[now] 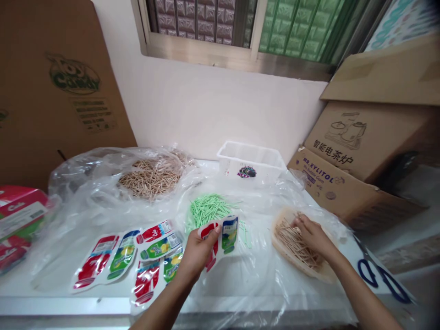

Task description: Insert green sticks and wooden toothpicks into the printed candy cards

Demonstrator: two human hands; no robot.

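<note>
My left hand [198, 252] pinches a printed packet [229, 234] with a red bottle shape and a blue-green one, held up over the table in front of a pile of light green sticks [210, 208]. On the right, my right hand [311, 233] has its fingers together at the top of a shallow tan tray [284, 251] of thin wooden sticks [299, 245]; whether a stick is between the fingertips is too small to make out. Several similar red and green packets [98, 261] lie flat to the left of my left hand.
Clear plastic bags cover much of the white table [62, 305]. Brown sticks [151, 178] are heaped at the back left, near a white bin [252, 160]. A red carton [20, 220] stands far left, cardboard boxes [337, 137] at right, blue-handled scissors [388, 279] at the right edge.
</note>
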